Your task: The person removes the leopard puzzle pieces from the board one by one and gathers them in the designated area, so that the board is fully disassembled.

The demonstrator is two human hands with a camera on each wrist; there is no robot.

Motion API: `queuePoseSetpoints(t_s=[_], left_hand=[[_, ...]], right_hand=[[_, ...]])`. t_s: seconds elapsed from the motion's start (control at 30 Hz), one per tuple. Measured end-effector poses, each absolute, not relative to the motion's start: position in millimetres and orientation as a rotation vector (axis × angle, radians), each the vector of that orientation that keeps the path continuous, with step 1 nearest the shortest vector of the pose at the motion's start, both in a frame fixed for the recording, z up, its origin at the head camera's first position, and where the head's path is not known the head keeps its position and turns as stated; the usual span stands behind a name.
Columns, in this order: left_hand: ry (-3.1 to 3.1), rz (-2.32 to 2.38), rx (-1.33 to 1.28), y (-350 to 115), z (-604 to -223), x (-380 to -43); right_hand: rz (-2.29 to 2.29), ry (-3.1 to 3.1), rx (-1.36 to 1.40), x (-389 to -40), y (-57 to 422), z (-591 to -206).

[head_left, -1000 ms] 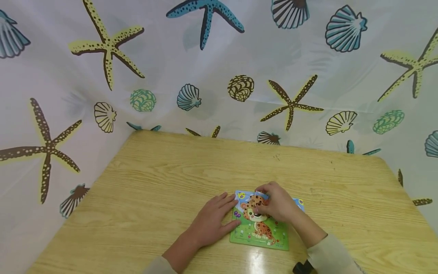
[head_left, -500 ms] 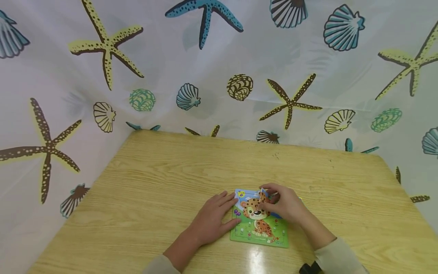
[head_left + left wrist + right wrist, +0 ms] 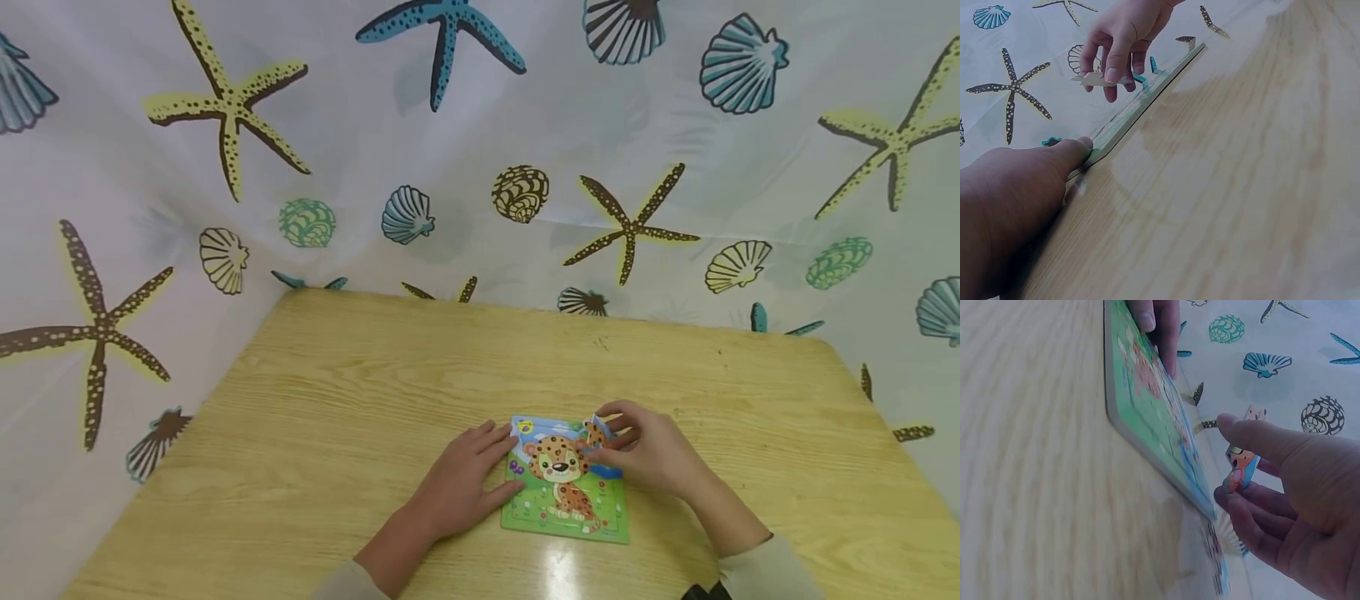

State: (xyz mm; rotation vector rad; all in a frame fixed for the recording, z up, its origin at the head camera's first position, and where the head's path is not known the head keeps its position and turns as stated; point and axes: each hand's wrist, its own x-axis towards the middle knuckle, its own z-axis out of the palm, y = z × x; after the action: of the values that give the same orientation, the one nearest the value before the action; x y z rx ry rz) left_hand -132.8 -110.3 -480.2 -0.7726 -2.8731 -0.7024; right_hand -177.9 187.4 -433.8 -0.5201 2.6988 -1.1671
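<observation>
A square picture puzzle [image 3: 558,512] of a spotted leopard cub on green grass lies flat on the table. My left hand [image 3: 468,483] rests at its left edge, fingers extended over the border; the thumb [image 3: 1075,150] lies on the board's edge in the left wrist view. Above the upper right part, my right hand [image 3: 652,446] pinches a puzzle piece [image 3: 596,433], orange-spotted with some blue. The right wrist view shows this piece [image 3: 1244,464] tilted between thumb and fingertips, raised off the board. A plain dark blue patch shows on the board below that hand.
A wood-grain table [image 3: 360,400] extends round the puzzle. Beyond it hangs a white cloth [image 3: 465,150] printed with starfish and shells. Another thin flat item [image 3: 1215,556] lies past the board's corner in the right wrist view. Something black [image 3: 705,592] sits by the right sleeve.
My right hand has lifted the piece off the leopard's head area and moved right with it, uncovering the face and the blue patch. My left hand has stayed on the board's edge.
</observation>
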Motion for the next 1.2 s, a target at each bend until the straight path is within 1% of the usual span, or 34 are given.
queuePoseSetpoints(t_s=[0.23,0.4,0.67,0.87,1.0,1.2], left_hand=[[-2.866,-0.713,-0.777,-110,-480,-132],[-2.869,-0.736,-0.771,-109,-479,-132],[-2.88,-0.748,-0.765,-109,-479,-132],[-2.889,-0.746,-0.767,-107,-478,-133],[-2.89,-0.741,-0.762,-107,-478,-132],[-2.886,-0.737,-0.748,-108,-479,-133]], right_hand=[[-1.201,2.75,-0.563,-173,218,-436],[-1.263,2.697,-0.499,-172,243,-439],[-1.171,2.834,-0.446,-174,280,-440],[-1.199,2.755,-0.401,-179,307,-443],[-1.133,2.743,-0.435,-182,316,-446],[-0.972,2.786,-0.537,-185,317,-449]])
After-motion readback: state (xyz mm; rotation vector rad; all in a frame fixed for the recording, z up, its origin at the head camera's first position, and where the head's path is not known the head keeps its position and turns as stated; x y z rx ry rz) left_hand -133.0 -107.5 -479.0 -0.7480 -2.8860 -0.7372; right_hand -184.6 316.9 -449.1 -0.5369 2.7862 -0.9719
